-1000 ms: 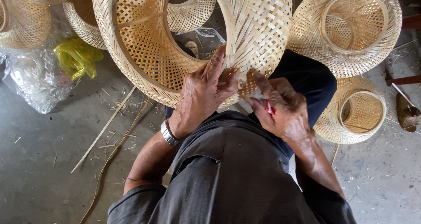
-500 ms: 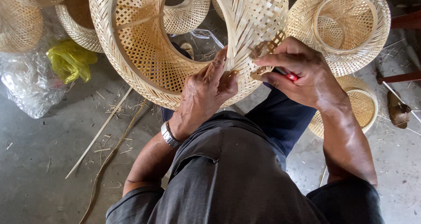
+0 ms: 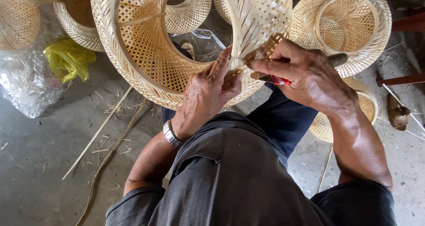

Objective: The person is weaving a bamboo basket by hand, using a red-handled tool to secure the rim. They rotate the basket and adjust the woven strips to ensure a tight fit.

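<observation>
A large woven bamboo basket frame (image 3: 146, 53) rests on my lap, its open mouth facing me. My left hand (image 3: 210, 93), with a metal wristwatch (image 3: 171, 134), presses against the basket's lower rim and pinches a bamboo strip. My right hand (image 3: 305, 75) grips a small red-handled tool (image 3: 279, 80) and holds its tip against the woven wall near the rim, close to my left thumb. The tool's working end is hidden behind my fingers.
Several other woven baskets lie around: one at right (image 3: 349, 27), one under my right forearm (image 3: 365, 106), others at top left (image 3: 75, 22). A yellow plastic bag (image 3: 68, 58) and clear plastic (image 3: 26, 84) sit left. Loose bamboo strips (image 3: 97, 133) lie on the concrete floor.
My right hand rose from low by my lap up to the basket's rim, carrying the red-handled tool. My left hand stayed on the rim. The view shifted slightly.
</observation>
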